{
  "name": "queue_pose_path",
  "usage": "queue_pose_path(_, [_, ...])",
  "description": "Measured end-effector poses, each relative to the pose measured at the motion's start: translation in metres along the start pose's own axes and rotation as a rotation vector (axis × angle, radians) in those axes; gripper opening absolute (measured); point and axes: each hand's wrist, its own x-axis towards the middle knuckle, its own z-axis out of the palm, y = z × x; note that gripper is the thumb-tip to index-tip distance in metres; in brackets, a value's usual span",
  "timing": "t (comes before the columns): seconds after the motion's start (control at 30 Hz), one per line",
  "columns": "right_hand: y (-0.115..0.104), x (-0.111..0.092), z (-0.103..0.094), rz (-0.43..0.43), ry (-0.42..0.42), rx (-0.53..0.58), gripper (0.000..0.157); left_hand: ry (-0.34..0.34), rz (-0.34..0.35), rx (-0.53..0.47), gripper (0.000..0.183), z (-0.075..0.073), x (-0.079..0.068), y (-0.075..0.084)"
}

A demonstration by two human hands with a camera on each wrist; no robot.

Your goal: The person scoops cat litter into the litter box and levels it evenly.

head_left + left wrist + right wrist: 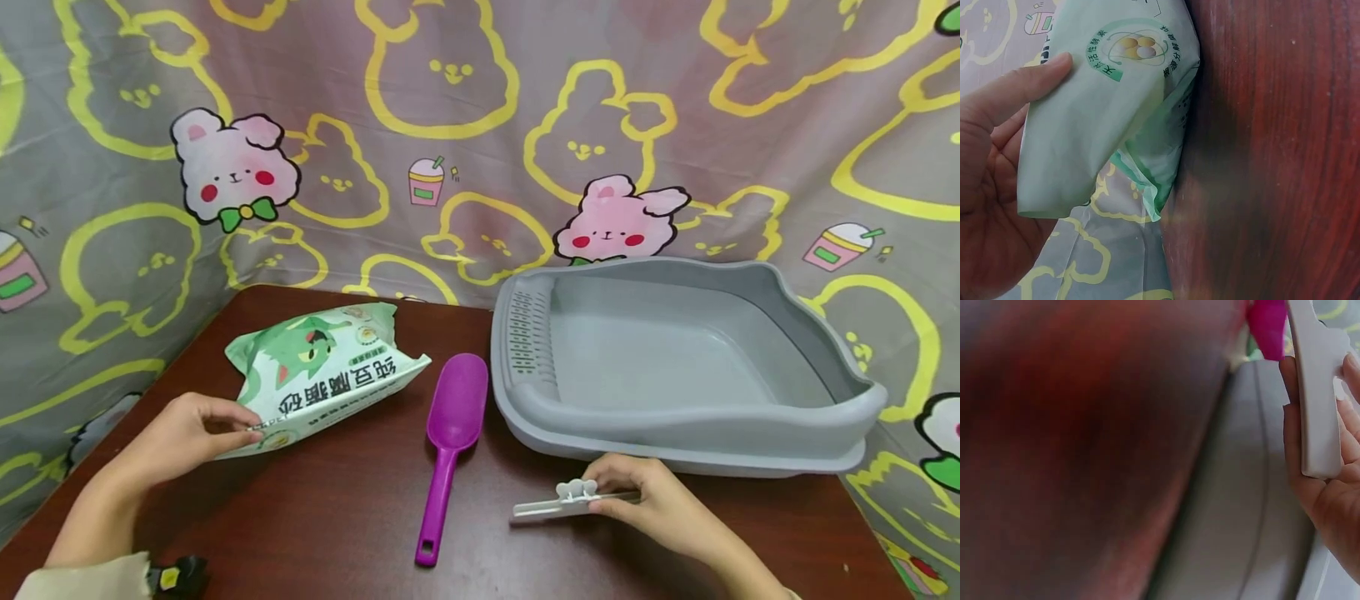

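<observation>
The left hand (187, 429) has its grip drawn nearly together at the lower left of the head frame, pinching the near corner of a green-and-white cat litter bag (322, 367) between thumb and fingers. The bag lies on the dark red-brown bench (330, 517), left of centre, its printed lettering upside down; the left wrist view shows the thumb on the near face of the pinched flap. The right hand (652, 500), lower right of centre, also has its grip closed, holding a pale gray bar clip (540, 509) with a white lobed fitting (576, 490). Whether the clip touches the bench I cannot tell. A purple litter scoop (456, 408) lies at the centre, handle toward the lower edge, between the bag and a gray litter box (652, 425) filling the right side. A rabbit-print curtain (480, 167) hangs across the upper frame.
</observation>
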Motion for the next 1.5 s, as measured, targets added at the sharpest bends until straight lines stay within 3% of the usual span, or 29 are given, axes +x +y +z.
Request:
queue_pose_path(0.6, [0.0081, 0.0051, 0.0011, 0.081, -0.114, 0.04, 0.014, -0.02, 0.023, -0.011, 0.008, -0.0018, 0.0007, -0.0048])
queue_pose_path(0.93, [0.0109, 0.0062, 0.0024, 0.12, -0.144, -0.042, 0.011, -0.003, 0.023, 0.009, 0.007, -0.0002, 0.0004, -0.0044])
queue_pose_path(1.17, [0.0098, 0.0078, 0.0001, 0.17, -0.181, -0.072, 0.018, -0.006, 0.014, 0.012, 0.008, -0.0005, 0.0002, -0.003])
queue_pose_path(1.5, [0.0095, 0.0049, -0.0052, 0.11, -0.2, -0.136, 0.025, -0.011, 0.005, 0.01, 0.008, -0.0011, 0.0, -0.0019])
